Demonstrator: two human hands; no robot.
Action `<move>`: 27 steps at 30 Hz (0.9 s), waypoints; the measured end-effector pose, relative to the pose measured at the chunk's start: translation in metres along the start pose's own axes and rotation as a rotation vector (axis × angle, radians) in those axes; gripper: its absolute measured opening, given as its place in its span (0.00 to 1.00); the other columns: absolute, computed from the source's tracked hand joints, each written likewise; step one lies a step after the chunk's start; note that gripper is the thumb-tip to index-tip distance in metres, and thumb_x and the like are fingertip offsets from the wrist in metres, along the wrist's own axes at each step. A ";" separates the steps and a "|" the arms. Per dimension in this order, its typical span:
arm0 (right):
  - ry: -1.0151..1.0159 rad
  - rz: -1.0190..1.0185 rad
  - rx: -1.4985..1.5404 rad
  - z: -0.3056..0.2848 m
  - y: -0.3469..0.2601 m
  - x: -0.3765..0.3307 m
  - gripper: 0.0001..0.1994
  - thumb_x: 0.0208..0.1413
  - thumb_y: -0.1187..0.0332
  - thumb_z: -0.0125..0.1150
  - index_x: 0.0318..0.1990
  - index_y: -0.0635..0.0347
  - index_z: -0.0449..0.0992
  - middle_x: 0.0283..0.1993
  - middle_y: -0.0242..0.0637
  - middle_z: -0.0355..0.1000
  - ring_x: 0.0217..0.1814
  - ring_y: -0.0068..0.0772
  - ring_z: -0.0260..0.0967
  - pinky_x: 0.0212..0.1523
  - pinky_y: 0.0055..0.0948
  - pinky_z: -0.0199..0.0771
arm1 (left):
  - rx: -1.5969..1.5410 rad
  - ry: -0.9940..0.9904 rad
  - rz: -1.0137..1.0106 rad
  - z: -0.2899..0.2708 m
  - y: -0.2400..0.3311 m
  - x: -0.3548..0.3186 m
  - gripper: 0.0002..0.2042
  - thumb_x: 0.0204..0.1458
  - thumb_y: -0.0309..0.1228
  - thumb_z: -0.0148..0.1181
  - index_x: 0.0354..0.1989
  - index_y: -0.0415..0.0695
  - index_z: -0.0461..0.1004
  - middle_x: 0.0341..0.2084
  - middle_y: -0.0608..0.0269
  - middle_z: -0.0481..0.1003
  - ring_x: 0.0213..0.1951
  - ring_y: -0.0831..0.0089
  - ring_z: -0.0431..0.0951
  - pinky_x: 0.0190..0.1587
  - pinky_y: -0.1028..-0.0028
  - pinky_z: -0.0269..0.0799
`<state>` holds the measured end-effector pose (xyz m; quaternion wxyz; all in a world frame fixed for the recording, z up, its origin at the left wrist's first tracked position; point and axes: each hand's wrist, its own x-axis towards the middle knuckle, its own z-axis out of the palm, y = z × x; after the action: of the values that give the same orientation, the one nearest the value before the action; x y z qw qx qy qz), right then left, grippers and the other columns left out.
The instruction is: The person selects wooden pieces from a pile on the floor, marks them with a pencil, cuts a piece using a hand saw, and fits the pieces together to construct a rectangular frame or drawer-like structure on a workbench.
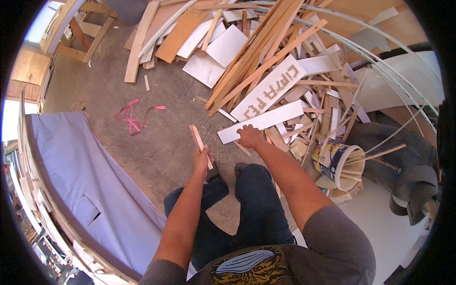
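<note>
Fingers closed, the left hand held a wood strip over the floor and the right hand a white board at the scrap pile's edge, apparently a pick-up needing steady lifting.

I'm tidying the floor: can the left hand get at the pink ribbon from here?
Probably, perhaps with a lean: nothing visible stands between the left hand and the pink ribbon, but that hand holds a wooden strip.

Left hand grips stick, right hand grasps near end of white board, pink ribbon on floor beyond
</note>
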<state>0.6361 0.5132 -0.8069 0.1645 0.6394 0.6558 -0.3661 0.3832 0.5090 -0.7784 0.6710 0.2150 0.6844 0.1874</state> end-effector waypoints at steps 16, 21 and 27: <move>0.241 -0.340 -0.339 0.112 0.026 0.193 0.13 0.61 0.63 0.56 0.51 0.53 0.78 0.58 0.50 0.72 0.69 0.54 0.61 0.71 0.52 0.53 | 0.115 0.105 0.187 -0.054 -0.081 0.148 0.14 0.67 0.42 0.52 0.43 0.41 0.69 0.23 0.62 0.74 0.18 0.74 0.72 0.20 0.71 0.70; 0.428 -0.306 0.361 0.080 0.026 0.146 0.10 0.60 0.69 0.56 0.48 0.56 0.72 0.45 0.48 0.76 0.50 0.50 0.75 0.52 0.45 0.76 | -0.022 -0.087 0.139 -0.034 -0.029 0.121 0.22 0.70 0.52 0.40 0.46 0.44 0.69 0.22 0.64 0.72 0.18 0.74 0.71 0.20 0.73 0.69; 0.290 -0.404 1.456 0.013 0.027 0.122 0.29 0.54 0.77 0.67 0.64 0.55 0.65 0.43 0.40 0.72 0.45 0.33 0.74 0.41 0.32 0.79 | -0.204 -0.235 0.199 0.018 0.007 0.132 0.18 0.70 0.48 0.42 0.52 0.46 0.64 0.27 0.63 0.73 0.24 0.72 0.75 0.25 0.69 0.76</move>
<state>0.6427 0.5894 -0.9060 -0.4555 0.4959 0.3684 -0.6411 0.4006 0.5864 -0.8854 0.7428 0.2328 0.5541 0.2952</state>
